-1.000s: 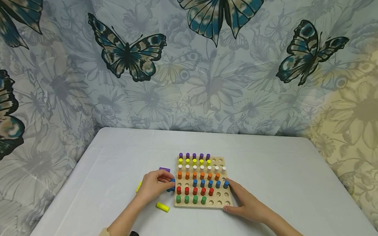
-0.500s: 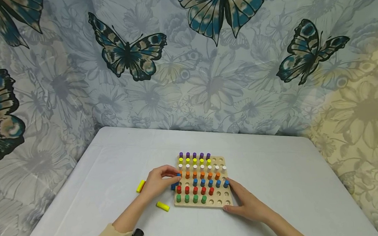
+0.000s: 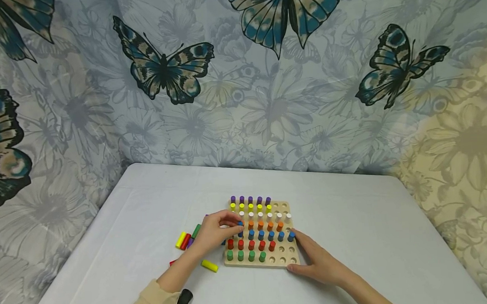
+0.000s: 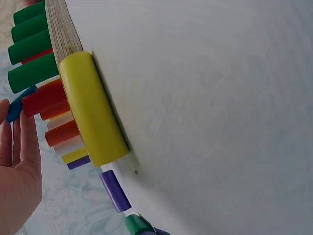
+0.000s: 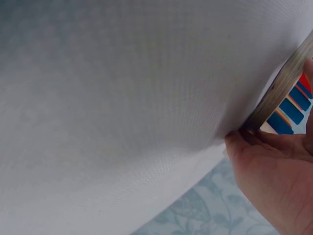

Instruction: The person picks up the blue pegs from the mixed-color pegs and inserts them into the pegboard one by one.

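My left hand point(image 3: 215, 230) pinches a blue peg point(image 3: 240, 233) over the left part of a wooden pegboard point(image 3: 282, 261). The peg stands upright at the second hole of the blue row. In the left wrist view the fingers hold this blue peg point(image 4: 18, 105) behind a red one. Rows of purple, yellow, white, orange, blue, red and green pegs stand in the board, with bare holes at the right ends of some rows. My right hand point(image 3: 317, 259) grips the board's right side, thumb at the near corner; the right wrist view shows fingers against the wooden edge point(image 5: 279, 93).
Loose pegs lie left of the board: a yellow peg point(image 3: 209, 266) near its front corner, another yellow peg point(image 3: 181, 240), a red peg point(image 3: 185, 241) and a green peg point(image 3: 196, 230). A black wrist device point(image 3: 183, 300) sits by the left sleeve. A patterned backdrop hangs behind the table.
My left hand has carried the blue peg rightward from beside the board to over the blue row's second hole. More loose pegs show behind the forearm. The right hand stays put.
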{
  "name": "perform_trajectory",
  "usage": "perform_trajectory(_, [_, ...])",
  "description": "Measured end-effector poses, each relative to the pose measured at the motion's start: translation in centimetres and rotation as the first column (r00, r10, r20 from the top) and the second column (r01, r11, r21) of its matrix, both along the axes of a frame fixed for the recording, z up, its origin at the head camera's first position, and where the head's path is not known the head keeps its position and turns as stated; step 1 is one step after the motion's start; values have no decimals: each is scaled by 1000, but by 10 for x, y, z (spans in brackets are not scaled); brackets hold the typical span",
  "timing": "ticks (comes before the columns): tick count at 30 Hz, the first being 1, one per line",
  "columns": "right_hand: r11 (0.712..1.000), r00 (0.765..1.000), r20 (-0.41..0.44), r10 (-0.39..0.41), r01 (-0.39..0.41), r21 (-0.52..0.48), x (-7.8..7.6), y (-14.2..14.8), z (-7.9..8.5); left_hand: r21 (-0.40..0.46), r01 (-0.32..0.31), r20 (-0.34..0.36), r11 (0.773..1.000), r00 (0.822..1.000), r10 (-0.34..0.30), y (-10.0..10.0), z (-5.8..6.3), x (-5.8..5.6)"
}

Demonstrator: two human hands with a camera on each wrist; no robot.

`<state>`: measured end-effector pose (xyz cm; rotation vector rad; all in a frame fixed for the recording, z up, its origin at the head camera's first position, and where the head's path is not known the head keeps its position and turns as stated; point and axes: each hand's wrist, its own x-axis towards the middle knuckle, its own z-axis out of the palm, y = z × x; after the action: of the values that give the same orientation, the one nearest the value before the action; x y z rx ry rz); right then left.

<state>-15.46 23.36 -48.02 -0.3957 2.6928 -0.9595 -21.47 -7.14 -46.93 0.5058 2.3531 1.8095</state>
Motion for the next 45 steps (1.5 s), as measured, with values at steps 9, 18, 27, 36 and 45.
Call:
perform_trajectory(9, [1000, 1000, -5, 7, -7, -6, 0, 0, 0, -96, 35, -33, 995, 999, -39, 7, 0, -1])
perform_trajectory(18, [1000, 1000, -11, 9, -9, -7, 0, 0, -1, -154, 57, -75, 986, 995, -69, 8, -1, -1])
perform_trajectory(27, [1000, 1000, -12, 7, -7, -5, 1, 0, -2, -200, 73, -105, 977, 990, -95, 7, -3, 1])
perform_trajectory(36, [1000, 1000, -2, 7, -7, -6, 0, 0, -1, -197, 69, -90, 978, 992, -88, 6, -2, 1])
perform_trajectory(45, [1000, 1000, -1, 10, -10, -1, -1, 1, -3, -202, 82, -96, 976, 990, -103, 5, -2, 1])
